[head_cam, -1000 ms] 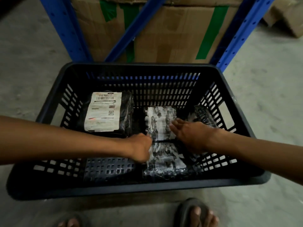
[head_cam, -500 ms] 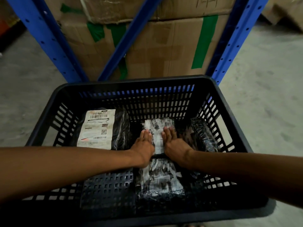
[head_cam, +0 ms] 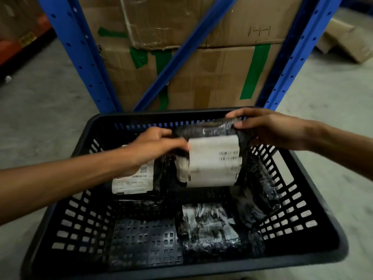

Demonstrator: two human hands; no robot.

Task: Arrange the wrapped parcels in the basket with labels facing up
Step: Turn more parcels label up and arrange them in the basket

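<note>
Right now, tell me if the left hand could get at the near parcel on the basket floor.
Probably not yet: the left hand and right hand both grip the lifted parcel. The near parcel itself lies uncovered.

My way to the bare basket floor (head_cam: 144, 242) at near left is open; parcels block the far-left corner (head_cam: 134, 179), near-right (head_cam: 210, 227) and right wall (head_cam: 262, 190).

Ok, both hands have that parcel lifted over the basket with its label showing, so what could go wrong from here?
1. The left hand and right hand pinch only the top edge of the lifted parcel; the glossy wrap could slip.
2. Set down carelessly, it may cover the labelled parcel at the back left of the basket.
3. The near parcel and the one by the right wall show no label and may get overlooked.
</note>
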